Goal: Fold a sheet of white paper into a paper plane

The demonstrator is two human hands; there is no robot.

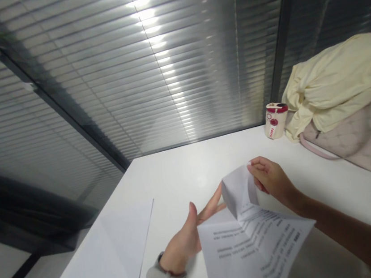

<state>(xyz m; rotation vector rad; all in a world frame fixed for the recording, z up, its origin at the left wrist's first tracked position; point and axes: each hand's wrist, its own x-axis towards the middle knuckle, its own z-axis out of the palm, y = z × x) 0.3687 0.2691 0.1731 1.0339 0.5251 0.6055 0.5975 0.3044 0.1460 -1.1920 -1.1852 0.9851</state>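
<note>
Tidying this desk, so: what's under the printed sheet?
The white table shows around the printed sheet, held up by the right hand. The patch directly beneath the sheet is covered, so whether anything lies there cannot be seen.

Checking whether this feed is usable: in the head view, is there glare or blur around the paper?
Head view: hard glare streaks across the slatted glass partition; the printed sheet itself has no strong glare, but its upside-down text is soft and barely legible; the white table looks tilted, its edges running diagonally.
</note>
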